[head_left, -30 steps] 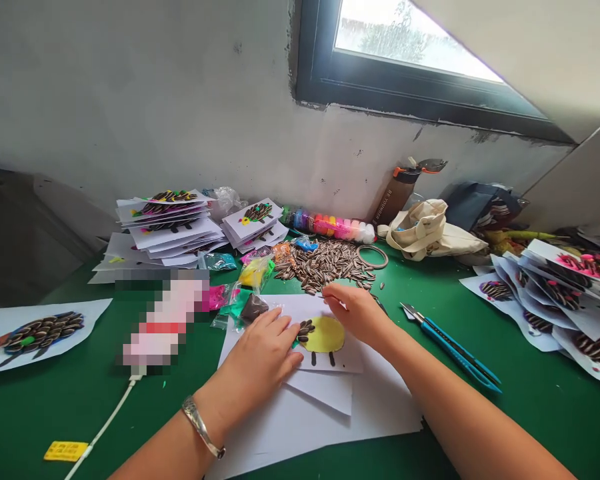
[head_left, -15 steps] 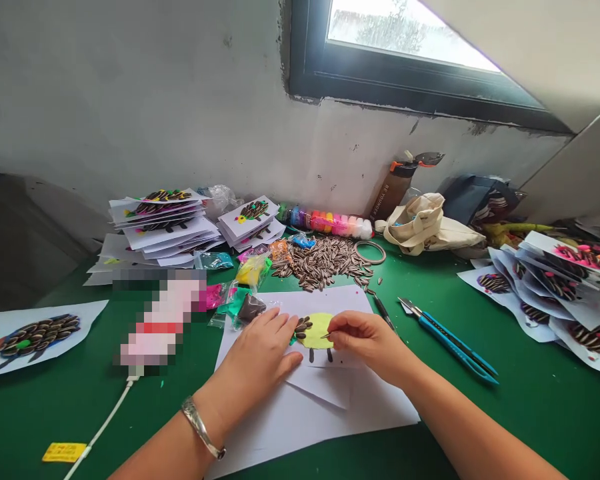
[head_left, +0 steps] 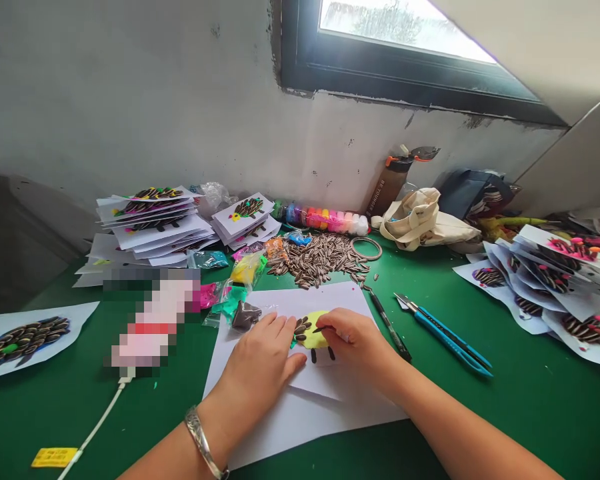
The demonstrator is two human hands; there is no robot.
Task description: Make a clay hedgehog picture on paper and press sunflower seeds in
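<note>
My left hand [head_left: 265, 353] lies flat on the white paper [head_left: 275, 433], fingers stretched out beside a yellow-green clay shape [head_left: 316, 339]. My right hand [head_left: 355, 340] pinches a dark sunflower seed [head_left: 320, 329] over that shape. Several striped seeds [head_left: 301, 328] sit at the shape's left side, with a bit of green clay under them. Two short dark legs [head_left: 314, 356] show below it. The right part of the shape is hidden behind my right fingers.
Behind the paper lies a heap of seeds [head_left: 317, 257], with clay packets [head_left: 245, 270] to its left. A black pen [head_left: 387, 323] and a blue cutter [head_left: 447, 340] lie right. Finished seed pictures are stacked left [head_left: 170, 233] and right [head_left: 555, 280].
My right hand has moved slightly left with the seed, closer to the seeds on the clay. The whole view has shifted a little. My left hand stays on the paper.
</note>
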